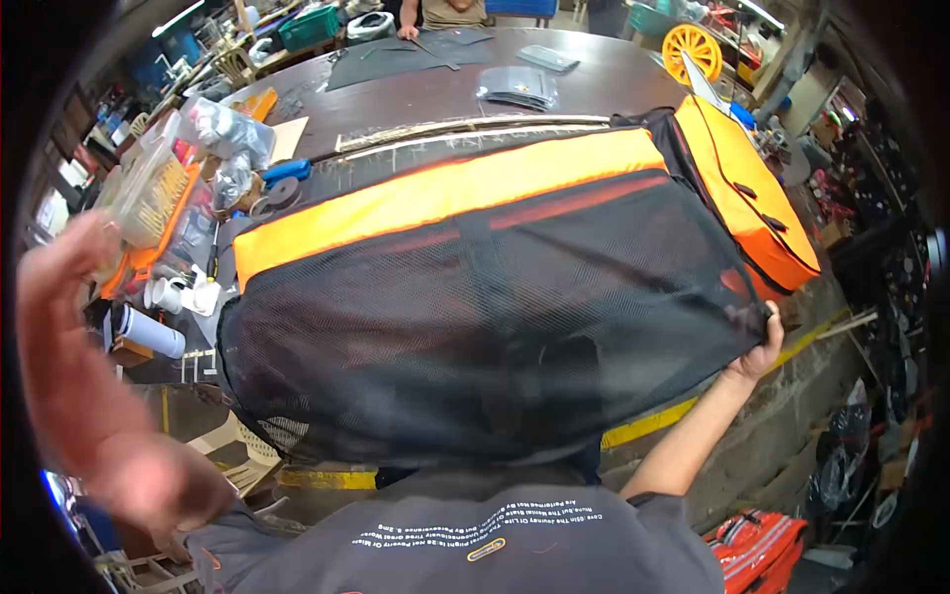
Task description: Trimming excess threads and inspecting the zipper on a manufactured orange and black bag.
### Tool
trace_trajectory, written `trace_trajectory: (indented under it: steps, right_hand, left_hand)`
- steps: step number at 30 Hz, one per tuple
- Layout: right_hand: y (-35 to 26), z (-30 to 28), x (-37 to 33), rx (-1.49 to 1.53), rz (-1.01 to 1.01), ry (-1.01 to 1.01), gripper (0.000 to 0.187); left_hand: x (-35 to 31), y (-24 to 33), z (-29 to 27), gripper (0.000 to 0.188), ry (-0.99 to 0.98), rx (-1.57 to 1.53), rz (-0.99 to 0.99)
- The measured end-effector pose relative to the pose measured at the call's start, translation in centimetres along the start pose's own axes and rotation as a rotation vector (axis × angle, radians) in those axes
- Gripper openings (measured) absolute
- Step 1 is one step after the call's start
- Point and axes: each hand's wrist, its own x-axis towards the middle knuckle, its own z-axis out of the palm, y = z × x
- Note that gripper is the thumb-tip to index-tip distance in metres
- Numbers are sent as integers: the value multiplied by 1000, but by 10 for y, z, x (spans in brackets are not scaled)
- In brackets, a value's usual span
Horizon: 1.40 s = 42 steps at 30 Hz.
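Note:
A large black mesh bag [396, 327] with a bright orange band [445, 198] along its far side spreads across the table edge and hangs toward my body. At its right near corner, my right hand [760, 348] grips the dark edge, thumb and fingers closed round the fabric. My left hand [71, 259] is raised at the far left, off the bag and close to the camera. Motion smears it, so its fingers do not show clearly. Beyond the bag's right end lies an orange fabric bag [747, 193] with black zipper pulls and trim.
Plastic boxes [148, 203], a white bottle [150, 332] and tape rolls [282, 195] crowd the table's left side. Clear plastic packets [518, 87] lie at the back. Another person's hand [408, 33] rests by dark fabric [406, 61]. A yellow wheel [692, 54] stands back right.

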Motion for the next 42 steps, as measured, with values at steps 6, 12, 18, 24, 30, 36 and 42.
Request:
trace_trajectory:
  steps: [6, 12, 18, 24, 30, 36, 42]
  right_hand:
    - [70, -34, -36, -98, 213, 365, 11]
    - [86, -23, -43, -207, 304, 469, 21]
    - [90, -37, -19, -187, 329, 386, 23]
    - [98, -34, -20, 125, 345, 378, 33]
    - [32, -8, -22, 35, 215, 478, 47]
    - [-11, 0, 14, 261, 235, -396, 52]
    - [-22, 32, 33, 186, 147, -497, 62]
  left_hand:
    - [-77, 43, 173, 100, -487, -38, -291]
    - [-114, 49, 231, 77, -394, 102, -201]
    - [-129, 52, 245, 35, -122, 114, -162]
    - [-136, 55, 254, 29, 29, 92, -170]
    - [-142, 54, 257, 35, 42, 47, -178]
    - [-147, 58, 258, 57, 14, 23, -222]
    - [-152, 69, 254, 53, -30, 30, -252]
